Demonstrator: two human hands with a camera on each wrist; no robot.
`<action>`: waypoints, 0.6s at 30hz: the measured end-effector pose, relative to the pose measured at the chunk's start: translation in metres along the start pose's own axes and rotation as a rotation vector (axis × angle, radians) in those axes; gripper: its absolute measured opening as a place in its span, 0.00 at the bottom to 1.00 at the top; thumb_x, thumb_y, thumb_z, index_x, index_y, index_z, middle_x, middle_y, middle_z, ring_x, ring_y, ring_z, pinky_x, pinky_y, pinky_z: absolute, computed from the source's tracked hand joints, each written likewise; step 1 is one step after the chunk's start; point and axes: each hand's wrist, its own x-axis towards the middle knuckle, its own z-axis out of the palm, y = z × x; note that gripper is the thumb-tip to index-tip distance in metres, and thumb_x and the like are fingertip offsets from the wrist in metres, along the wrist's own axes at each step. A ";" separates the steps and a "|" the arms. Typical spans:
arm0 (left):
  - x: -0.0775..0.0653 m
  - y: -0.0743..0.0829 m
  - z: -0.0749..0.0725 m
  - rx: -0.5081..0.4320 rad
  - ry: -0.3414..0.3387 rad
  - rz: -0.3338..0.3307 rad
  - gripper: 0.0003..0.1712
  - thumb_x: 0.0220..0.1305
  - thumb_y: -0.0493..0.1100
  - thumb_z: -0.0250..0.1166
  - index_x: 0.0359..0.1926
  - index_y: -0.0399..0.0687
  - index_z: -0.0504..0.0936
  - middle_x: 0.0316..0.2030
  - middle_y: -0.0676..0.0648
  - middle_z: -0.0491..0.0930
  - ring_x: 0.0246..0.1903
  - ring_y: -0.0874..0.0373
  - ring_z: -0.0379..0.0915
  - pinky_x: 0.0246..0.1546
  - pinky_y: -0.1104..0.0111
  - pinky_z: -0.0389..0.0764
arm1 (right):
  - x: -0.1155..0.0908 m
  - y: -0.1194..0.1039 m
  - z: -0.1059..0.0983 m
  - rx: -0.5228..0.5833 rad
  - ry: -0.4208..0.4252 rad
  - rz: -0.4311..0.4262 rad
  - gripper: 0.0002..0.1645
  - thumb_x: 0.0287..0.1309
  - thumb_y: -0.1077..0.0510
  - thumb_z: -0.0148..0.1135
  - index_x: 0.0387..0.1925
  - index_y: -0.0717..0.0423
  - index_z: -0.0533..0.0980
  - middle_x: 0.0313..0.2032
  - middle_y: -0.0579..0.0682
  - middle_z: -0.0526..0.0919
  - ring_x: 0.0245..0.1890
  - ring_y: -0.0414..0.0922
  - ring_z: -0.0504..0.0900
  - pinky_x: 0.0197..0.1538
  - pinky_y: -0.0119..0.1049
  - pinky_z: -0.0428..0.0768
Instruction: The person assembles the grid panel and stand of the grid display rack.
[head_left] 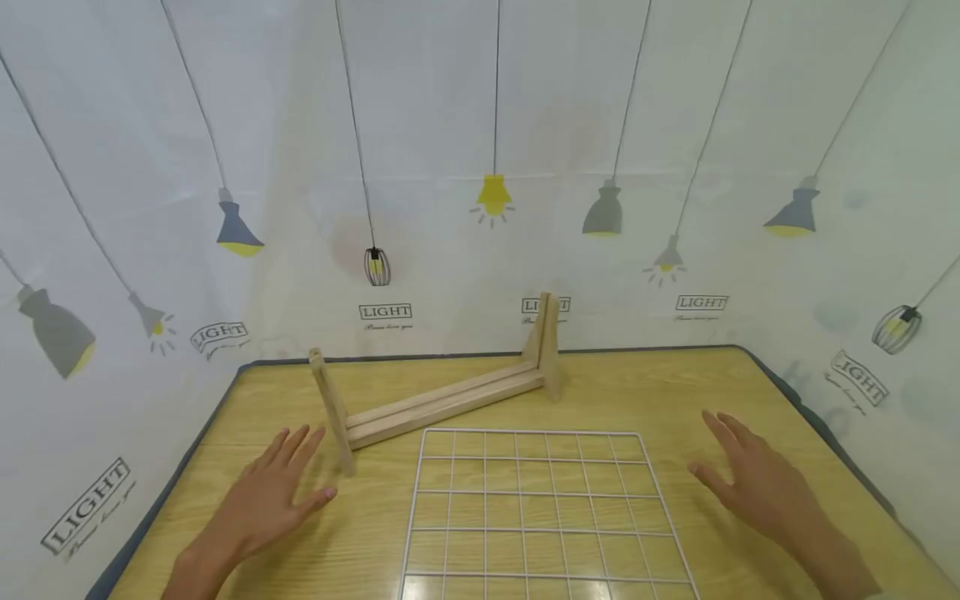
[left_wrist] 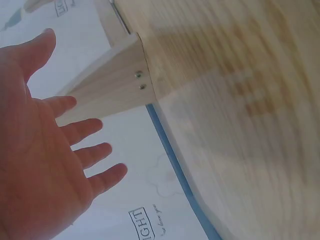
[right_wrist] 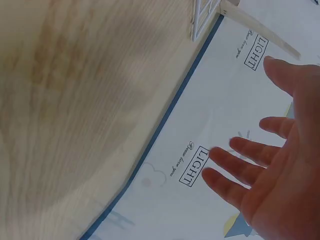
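Note:
A wooden frame [head_left: 450, 406] stands toward the back of the table, with an upright at each end joined by a double rail. In front of it lies a white wire grid panel [head_left: 540, 493], its near edge cut off by the view. To the left, my left hand [head_left: 270, 492] has its fingers spread, nearest the frame's left upright [head_left: 332, 408]; nothing is in it. My right hand [head_left: 761, 483] is off to the right of the grid, fingers extended and holding nothing. Two screw heads show on the wooden upright [left_wrist: 120, 75] in the left wrist view.
The wood-grain table [head_left: 637, 387] has a dark blue edge along its back and sides. White sheeting [head_left: 450, 108] printed with hanging lamps and the word LIGHT surrounds it on the back, left and right.

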 end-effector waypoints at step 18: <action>0.000 0.041 -0.005 -0.295 -0.149 -0.086 0.42 0.69 0.62 0.59 0.73 0.41 0.62 0.66 0.33 0.70 0.64 0.32 0.67 0.56 0.38 0.71 | -0.018 -0.020 0.002 0.530 -0.423 0.191 0.34 0.68 0.50 0.59 0.60 0.76 0.67 0.41 0.57 0.84 0.27 0.44 0.82 0.27 0.34 0.81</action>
